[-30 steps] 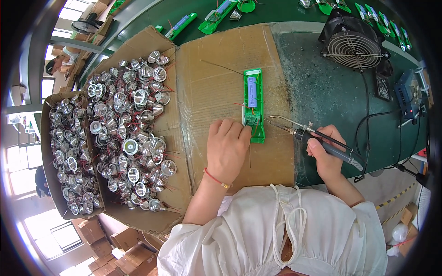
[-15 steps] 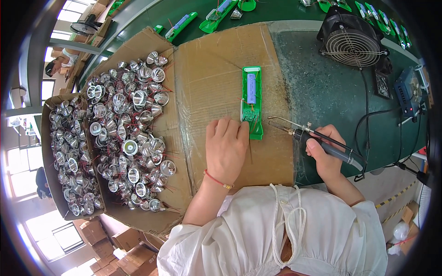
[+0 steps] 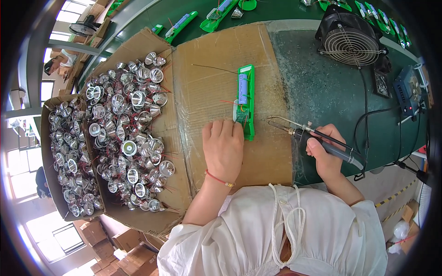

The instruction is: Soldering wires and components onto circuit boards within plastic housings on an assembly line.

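A green plastic housing point(image 3: 251, 99) lies over the cardboard sheet in front of me, tipped so that its right side wall shows. Inside it sit a lilac cylindrical battery point(image 3: 242, 89) and a small green circuit board point(image 3: 241, 113) with thin red wires. My left hand point(image 3: 223, 149) is closed at the lower left edge of the housing, its fingertips hidden by the fingers themselves. In my right hand point(image 3: 328, 154) is a soldering iron point(image 3: 317, 142) with a thin curved metal tube along it. The iron's tip points left, to the right of the housing and apart from it.
Cardboard boxes point(image 3: 177, 202) of silver reflector cups point(image 3: 138, 98) with wires stand at left. A black fan point(image 3: 350, 46) with a round grille stands at the far right, and a blue soldering station point(image 3: 405, 92) beyond my right hand. More green housings point(image 3: 182, 25) line the far side.
The green housing has shifted slightly left and tipped, with my left hand moving along a little to the left. My right hand and the soldering iron have barely moved.
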{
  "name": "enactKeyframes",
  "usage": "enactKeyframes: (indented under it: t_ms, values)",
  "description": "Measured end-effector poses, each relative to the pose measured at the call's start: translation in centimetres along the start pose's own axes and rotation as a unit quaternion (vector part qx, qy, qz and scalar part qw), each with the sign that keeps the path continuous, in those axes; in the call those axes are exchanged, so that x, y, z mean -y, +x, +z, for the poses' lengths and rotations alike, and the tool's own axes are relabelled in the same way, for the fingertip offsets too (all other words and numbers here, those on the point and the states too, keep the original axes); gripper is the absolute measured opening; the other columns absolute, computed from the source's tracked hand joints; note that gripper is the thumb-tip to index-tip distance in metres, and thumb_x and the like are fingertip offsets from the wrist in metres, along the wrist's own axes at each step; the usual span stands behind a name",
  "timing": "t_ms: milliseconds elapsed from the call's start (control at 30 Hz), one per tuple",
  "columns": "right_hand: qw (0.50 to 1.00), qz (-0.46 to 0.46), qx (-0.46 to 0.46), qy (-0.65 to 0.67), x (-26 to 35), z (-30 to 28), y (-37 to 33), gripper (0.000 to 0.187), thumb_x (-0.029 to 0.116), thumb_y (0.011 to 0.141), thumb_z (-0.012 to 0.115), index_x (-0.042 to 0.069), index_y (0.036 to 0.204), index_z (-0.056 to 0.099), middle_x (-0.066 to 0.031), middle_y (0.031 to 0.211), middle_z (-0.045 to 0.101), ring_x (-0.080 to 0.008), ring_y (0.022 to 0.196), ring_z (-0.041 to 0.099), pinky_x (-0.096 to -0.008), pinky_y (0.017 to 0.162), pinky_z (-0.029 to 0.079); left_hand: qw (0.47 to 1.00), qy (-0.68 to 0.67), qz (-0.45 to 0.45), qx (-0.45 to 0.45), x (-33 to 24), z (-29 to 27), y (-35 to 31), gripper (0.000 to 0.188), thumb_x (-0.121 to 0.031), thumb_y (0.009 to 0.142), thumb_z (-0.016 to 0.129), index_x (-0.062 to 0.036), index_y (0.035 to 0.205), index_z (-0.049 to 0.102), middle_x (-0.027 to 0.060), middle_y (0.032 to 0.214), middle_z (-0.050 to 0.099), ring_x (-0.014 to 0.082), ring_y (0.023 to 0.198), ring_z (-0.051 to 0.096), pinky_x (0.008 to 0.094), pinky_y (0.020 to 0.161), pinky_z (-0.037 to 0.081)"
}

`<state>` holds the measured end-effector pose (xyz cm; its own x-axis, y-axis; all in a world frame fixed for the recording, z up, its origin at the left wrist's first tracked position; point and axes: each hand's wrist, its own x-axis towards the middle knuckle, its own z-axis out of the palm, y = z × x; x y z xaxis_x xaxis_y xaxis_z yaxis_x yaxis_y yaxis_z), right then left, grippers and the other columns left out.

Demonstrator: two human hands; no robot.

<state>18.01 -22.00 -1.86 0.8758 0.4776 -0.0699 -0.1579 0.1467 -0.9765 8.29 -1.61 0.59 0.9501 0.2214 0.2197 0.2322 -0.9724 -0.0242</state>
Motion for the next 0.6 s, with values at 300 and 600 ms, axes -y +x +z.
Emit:
enactKeyframes:
  t_ms: [300,600]
  values:
    - [0.984,0.067,-0.02,0.162,1.1,-0.4,0.9,0.011,0.011,0.081,0.057,0.003,0.08,0.05,-0.0054,0.063,0.054,-0.0096,0.05,0.047,-0.0217,0.046,0.037,0.996,-0.083,0.006,-0.046,0.0,-0.2,-0.1,0.009,-0.008,0.068,0.054,-0.0069,0.077,0.055,0.0063,0.078,0.051,0.0218,0.085,0.05,0.0356,0.078,0.039]
    - [0.896,0.175,0.028,0.408,1.8,-2.0,1.3,0.012,0.017,0.086,0.048,0.012,0.082,0.058,-0.0018,0.057,0.049,-0.01,0.049,0.041,-0.0235,0.046,0.033,0.991,-0.127,-0.009,-0.047,0.6,-0.1,-0.8,0.013,-0.004,0.068,0.054,-0.0076,0.08,0.059,0.0052,0.078,0.054,0.022,0.082,0.052,0.036,0.078,0.04]
